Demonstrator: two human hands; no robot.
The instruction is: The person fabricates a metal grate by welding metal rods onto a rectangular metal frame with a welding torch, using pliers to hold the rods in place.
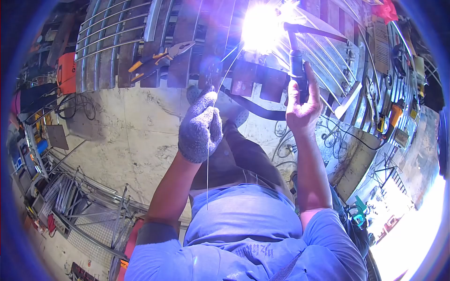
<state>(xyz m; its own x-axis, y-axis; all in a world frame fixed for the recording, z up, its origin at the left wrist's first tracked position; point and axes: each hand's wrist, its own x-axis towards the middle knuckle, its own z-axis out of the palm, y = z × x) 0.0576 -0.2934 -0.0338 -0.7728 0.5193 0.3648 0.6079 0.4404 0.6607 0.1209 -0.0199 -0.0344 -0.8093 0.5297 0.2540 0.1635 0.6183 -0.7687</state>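
My left hand (200, 129), in a grey knitted glove, is closed around a thin filler rod (207, 182). The rod runs up toward a white glare and hangs down past my wrist. Bare, my right hand (304, 105) grips the dark handle of a TIG welding torch (296, 65), its head at the right edge of the glare. A blazing welding arc (262, 30) hides the torch tip and the metal beneath. Around it lie slatted metal plates (272, 84) and thin metal rods (112, 25). Pliers with yellow-and-black handles (159, 58) rest on the slats, left of the arc.
An orange-red box (66, 72) stands at the bench's left end. Black cables (77, 107) coil on the floor (140, 122). Metal frames and tubes (65, 196) are piled at lower left. Toward the right are an orange-handled tool (396, 114) and more metal bars.
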